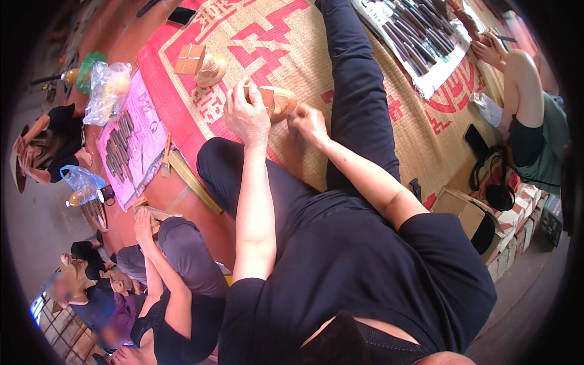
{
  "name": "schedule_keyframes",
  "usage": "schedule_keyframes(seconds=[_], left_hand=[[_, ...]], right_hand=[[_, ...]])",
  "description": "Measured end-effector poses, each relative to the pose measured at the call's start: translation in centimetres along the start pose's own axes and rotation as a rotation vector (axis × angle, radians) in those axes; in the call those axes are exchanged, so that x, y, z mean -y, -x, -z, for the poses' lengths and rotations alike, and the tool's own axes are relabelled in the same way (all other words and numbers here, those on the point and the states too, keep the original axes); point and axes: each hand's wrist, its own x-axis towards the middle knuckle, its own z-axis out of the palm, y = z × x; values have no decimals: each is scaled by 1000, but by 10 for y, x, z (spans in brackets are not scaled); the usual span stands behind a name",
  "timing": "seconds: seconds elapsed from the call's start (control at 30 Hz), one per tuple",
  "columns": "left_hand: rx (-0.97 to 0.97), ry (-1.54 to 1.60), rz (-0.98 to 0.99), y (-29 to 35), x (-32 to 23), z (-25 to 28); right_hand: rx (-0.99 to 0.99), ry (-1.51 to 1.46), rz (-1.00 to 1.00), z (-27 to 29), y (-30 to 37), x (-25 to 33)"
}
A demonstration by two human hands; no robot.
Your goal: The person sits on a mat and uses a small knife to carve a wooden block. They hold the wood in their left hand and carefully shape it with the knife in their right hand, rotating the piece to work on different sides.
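My left hand (247, 114) is closed around a pale carved wooden piece (283, 102), which has a blocky end under the fingers and a rounded end toward the right. Close against that rounded end is my right hand (310, 125), its fingers pressed together; whatever they hold is hidden and slightly blurred. Both hands are above the mat, between my dark-trousered legs. Beyond my left hand, a second carved wooden piece (211, 70) lies on the mat, with a square wooden block (190, 59) crossed by pale lines at its end.
A red-and-straw woven mat (304, 48) spreads under me. Chisels (120, 146) lie on a pink sheet to the left, beside a brush (166, 158). More chisels (420, 30) rest on a white cloth at far right. People sit on both sides; a cardboard box (456, 213) stands right.
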Motion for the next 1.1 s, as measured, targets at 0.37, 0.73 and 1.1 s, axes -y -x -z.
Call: schedule_keyframes(seconds=[0.37,0.73,1.1], left_hand=[[11,29,12,1,0,1],[-13,-1,-11,1,-1,0],[5,26,3,1,1,-3]], right_hand=[[-57,73,96,-6,0,-9],[41,48,57,-13,13,-11],[62,97,81,-9,9,-19]])
